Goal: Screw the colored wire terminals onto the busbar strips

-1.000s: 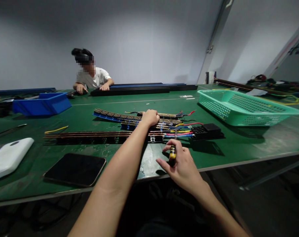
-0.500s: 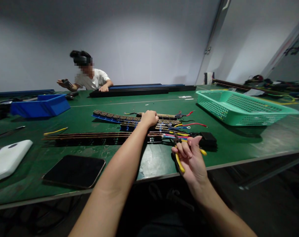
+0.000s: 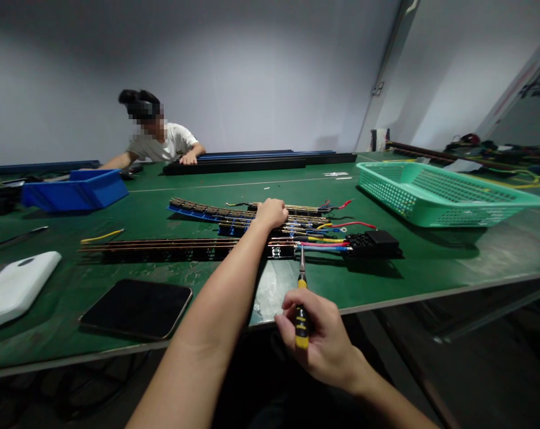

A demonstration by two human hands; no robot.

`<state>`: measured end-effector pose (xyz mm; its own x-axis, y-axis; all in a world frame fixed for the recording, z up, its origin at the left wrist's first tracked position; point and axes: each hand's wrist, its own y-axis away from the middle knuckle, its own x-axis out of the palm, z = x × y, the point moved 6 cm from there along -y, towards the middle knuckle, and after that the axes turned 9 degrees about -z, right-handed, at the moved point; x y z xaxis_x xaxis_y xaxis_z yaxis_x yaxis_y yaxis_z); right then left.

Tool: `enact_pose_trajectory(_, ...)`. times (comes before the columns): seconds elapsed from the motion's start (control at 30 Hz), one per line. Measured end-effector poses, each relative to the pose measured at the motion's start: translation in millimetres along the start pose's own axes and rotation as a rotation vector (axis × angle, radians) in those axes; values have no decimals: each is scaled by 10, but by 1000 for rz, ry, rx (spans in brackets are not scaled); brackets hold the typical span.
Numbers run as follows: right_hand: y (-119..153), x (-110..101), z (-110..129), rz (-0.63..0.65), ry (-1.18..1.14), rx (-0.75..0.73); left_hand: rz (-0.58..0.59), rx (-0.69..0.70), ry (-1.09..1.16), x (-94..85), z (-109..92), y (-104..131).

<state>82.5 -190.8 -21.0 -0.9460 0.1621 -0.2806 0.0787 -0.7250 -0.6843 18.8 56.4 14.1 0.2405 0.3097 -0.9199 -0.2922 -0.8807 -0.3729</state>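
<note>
My left hand [image 3: 272, 214] lies closed on the group of metal-railed strips [image 3: 202, 210] in the middle of the table; what its fingers grip is hidden. My right hand [image 3: 314, 333] is closed round the yellow-and-black handles of the pliers [image 3: 302, 280]. The pliers' tip points away from me and meets the wires at the right end of the long black strip with copper rails [image 3: 162, 249]. Red and blue wires [image 3: 325, 245] run from that end to a black connector block [image 3: 374, 243].
A green basket [image 3: 448, 205] stands at the right, a blue bin [image 3: 75, 192] at the left. A black phone [image 3: 136, 308] and a white device [image 3: 19, 286] lie at the near left. Across the table [image 3: 234, 186], a person [image 3: 162, 143] leans beside long black bars [image 3: 252, 165].
My right hand has turned over, closed round the pliers and brought their tip to the wires. My left hand stays put. The person opposite has lowered an arm behind the blue bin.
</note>
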Motion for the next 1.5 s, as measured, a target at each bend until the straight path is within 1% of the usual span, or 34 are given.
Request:
enact_pose_trajectory(0.1,-65,-86,-29,-34,-124,-10,3,-6,-6,4,4,0)
enact_pose_trajectory(0.27,-338,-404,-232,-151,-367,30,8,-16,-10,6,9,-4)
enact_pose_trajectory(0.3,-398,-463,-292,-178,-407,51,8,-15,-8,6,8,-6)
enact_pose_trajectory(0.37,-496,-550,-425,-228,-462,139,9,-13,-5,8,6,-9)
enact_pose_trajectory(0.43,-552,-595,-537,-277,-492,248,6,-9,-4,6,4,-9)
enact_pose_trajectory(0.5,-568,-610,-588,-316,-528,319,3,-6,-7,4,2,-7)
enact_pose_trajectory(0.63,-522,-617,-601,-378,-632,406,0,-2,-11,1,2,-3)
enact_pose_trajectory(0.73,-491,-639,-611,-398,-624,429,2,-2,-10,0,2,-2)
enact_pose_trajectory(0.83,-525,-635,-638,-334,-544,431,6,-8,-12,-1,5,-2)
enact_pose_trajectory(0.93,-593,-591,-679,-215,-393,457,7,-4,-11,-2,1,0)
enact_pose_trajectory(1.0,-621,-522,-670,-78,-213,443,2,-3,-12,-3,-2,1)
enact_pose_trajectory(1.07,-618,-438,-629,62,51,376,-2,-9,-14,-3,0,4)
enact_pose_trajectory(1.1,-607,-405,-602,105,191,327,-4,-11,-15,-2,1,5)
enact_pose_trajectory(1.17,-578,-362,-560,136,396,255,-9,-12,-15,-2,2,5)
enact_pose_trajectory(1.2,-561,-347,-551,139,421,243,-11,-11,-15,-2,2,4)
enact_pose_trajectory(1.23,-547,-341,-552,132,387,251,-11,-12,-13,-1,3,2)
enact_pose_trajectory(1.27,-537,-347,-564,110,307,276,-11,-13,-10,0,5,0)
enact_pose_trajectory(1.33,-529,-402,-609,8,65,352,-5,-12,-5,4,7,-5)
enact_pose_trajectory(1.43,-521,-546,-690,-235,-279,455,1,-9,-6,11,9,-11)
enact_pose_trajectory(1.5,-505,-625,-713,-381,-430,480,4,-11,-8,13,12,-12)
